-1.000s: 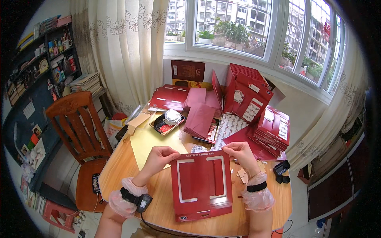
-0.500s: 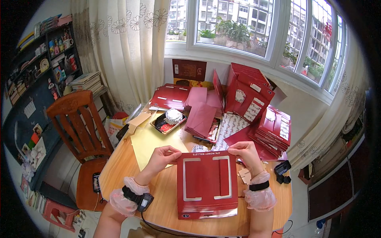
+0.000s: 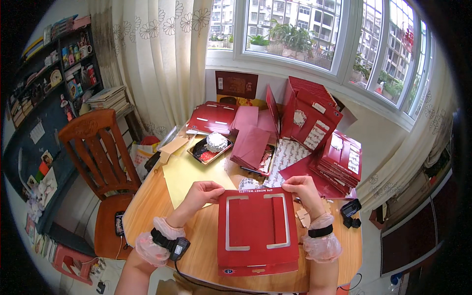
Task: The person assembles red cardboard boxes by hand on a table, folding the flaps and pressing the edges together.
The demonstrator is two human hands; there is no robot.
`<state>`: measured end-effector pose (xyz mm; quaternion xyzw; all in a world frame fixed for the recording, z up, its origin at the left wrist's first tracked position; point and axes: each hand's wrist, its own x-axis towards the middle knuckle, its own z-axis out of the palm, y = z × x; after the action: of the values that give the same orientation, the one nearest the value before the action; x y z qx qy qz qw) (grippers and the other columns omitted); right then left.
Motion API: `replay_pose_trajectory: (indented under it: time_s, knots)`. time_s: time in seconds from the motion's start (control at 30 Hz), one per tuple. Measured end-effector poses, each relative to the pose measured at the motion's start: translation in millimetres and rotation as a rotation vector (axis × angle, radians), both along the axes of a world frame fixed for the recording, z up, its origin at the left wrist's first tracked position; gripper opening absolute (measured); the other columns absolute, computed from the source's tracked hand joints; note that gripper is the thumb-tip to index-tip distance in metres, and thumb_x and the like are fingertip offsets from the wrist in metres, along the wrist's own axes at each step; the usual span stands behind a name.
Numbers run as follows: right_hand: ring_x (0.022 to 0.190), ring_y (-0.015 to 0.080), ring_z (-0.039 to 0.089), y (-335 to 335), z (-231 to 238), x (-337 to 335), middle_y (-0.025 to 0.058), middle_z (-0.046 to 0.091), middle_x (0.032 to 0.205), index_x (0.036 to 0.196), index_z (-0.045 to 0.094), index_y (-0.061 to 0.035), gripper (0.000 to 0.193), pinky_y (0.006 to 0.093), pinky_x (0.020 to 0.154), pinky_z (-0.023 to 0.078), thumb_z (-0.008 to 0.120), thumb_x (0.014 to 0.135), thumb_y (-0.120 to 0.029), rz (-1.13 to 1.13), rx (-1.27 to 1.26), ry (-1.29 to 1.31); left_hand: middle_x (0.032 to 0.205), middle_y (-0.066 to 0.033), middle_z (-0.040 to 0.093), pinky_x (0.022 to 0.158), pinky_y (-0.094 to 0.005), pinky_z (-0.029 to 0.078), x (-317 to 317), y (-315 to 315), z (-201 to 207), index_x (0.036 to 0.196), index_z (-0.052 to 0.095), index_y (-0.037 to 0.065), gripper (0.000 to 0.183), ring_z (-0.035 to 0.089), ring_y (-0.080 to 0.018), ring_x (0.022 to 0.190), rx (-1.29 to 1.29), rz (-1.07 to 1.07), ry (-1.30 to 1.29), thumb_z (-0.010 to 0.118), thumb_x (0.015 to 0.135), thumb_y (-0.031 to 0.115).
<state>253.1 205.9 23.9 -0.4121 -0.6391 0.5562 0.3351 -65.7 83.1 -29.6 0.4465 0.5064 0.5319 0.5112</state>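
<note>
Between my two hands is a flat red cardboard packaging card with silver bracket-shaped strips down its left and right sides. My left hand pinches its far left corner, thumb against fingers. The far right corner is pinched the same way by my right hand. A small slot shows in the card's near edge. Whatever lies under the card is hidden by it. Both wrists wear clear plastic cuffs and black straps, and a small dark device sits on the left strap.
Beyond my hands are a black tray with a foil-like ball, loose dark-pink envelopes, a yellow sheet and a stack of red packs. Brown scraps and a black camera-like device lie right. A wooden chair stands left.
The card has shifted slightly toward me, and its near edge now covers the layered stack edges that showed beneath it. Both hands keep their pinch on the far corners.
</note>
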Motion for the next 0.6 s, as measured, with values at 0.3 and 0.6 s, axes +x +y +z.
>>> replay_pose_trajectory:
  time_s: [0.3, 0.6]
  knots:
    - [0.066, 0.0042, 0.057, -2.4, -15.9, -16.9, -0.0021, 0.068, 0.077, 0.087, 0.072, -0.0005, 0.01, 0.0211, 0.057, 0.042, 0.071, 0.088, -0.01, 0.113, 0.147, 0.078, 0.092, -0.0049, 0.075, 0.072, -0.023, 0.055, 18.6, -5.4, 8.0, 0.107, 0.076, 0.002, 0.023, 0.068, -0.0079, 0.081, 0.101, -0.004, 0.14, 0.069, 0.096, 0.021]
    - [0.074, 0.0073, 0.062, -17.3, -7.9, -29.5, 0.0026, 0.073, 0.079, 0.092, 0.076, 0.0049, 0.021, 0.0247, 0.067, 0.05, 0.074, 0.088, -0.015, 0.147, 0.22, -0.087, 0.09, -0.0041, 0.076, 0.07, -0.0221, 0.053, 16.8, -7.8, 12.1, 0.104, 0.077, 0.001, 0.022, 0.065, -0.0057, 0.077, 0.07, -0.093, 0.248, 0.07, 0.095, 0.019]
